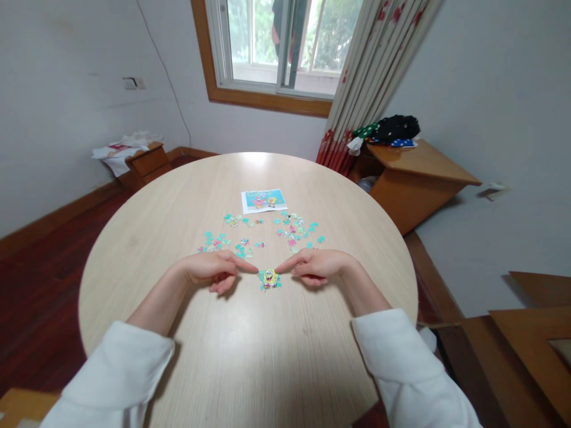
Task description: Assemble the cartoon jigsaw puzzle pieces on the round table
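A small joined block of jigsaw puzzle [270,279] lies flat on the table in front of me, showing a yellow cartoon figure on turquoise. My left hand [216,268] has its index finger stretched to the block's upper left corner, the other fingers loosely bent beneath. From the other side, my right hand [314,265] points its index finger at the upper right corner, its remaining fingers bent too. Both fingertips seem to touch the block's edges; neither hand grasps anything. Loose puzzle pieces [292,229] lie scattered beyond the hands, and more pieces [216,242] are at the left.
Behind the pieces rests a printed reference picture [264,201]. The round wooden table [250,356] fills the middle of the view. A wooden cabinet [401,184] with clothes [395,129] on it stands at the right, beside a curtain [370,65]. A small wooden stand [147,163] is at the left.
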Demonstrator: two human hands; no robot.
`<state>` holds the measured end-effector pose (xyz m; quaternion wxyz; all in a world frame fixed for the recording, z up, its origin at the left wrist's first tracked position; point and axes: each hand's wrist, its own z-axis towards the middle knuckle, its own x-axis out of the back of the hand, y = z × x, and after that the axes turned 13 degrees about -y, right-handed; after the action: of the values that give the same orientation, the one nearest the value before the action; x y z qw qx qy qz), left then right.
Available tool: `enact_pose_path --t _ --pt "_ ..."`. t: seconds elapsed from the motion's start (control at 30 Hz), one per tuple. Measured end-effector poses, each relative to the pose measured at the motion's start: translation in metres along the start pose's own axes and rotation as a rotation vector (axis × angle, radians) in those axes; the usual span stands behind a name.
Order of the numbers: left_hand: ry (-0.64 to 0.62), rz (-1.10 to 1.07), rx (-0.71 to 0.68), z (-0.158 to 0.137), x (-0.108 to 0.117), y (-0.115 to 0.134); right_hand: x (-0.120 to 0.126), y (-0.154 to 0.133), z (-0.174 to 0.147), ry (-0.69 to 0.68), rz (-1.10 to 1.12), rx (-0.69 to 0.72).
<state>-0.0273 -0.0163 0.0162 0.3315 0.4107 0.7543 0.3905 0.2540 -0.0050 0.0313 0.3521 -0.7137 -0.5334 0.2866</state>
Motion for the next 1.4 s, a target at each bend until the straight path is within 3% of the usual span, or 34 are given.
enact_pose_path --t 0.17,0.27,0.53,1.4 --pt "-0.192 0.029 0.017 0.004 0.001 -0.007 -0.002 0.0 0.0 0.01 0.005 0.004" --pt "-0.23 0.025 0.009 0.004 0.0 -0.008 -0.001 0.001 0.0 0.015 0.021 0.002" --pt "-0.126 0.006 0.025 0.0 -0.005 0.0 0.005 0.005 -0.002 0.016 0.049 -0.003" --pt "-0.057 -0.008 0.025 0.004 -0.008 0.003 0.006 0.008 0.001 0.062 0.127 0.051"
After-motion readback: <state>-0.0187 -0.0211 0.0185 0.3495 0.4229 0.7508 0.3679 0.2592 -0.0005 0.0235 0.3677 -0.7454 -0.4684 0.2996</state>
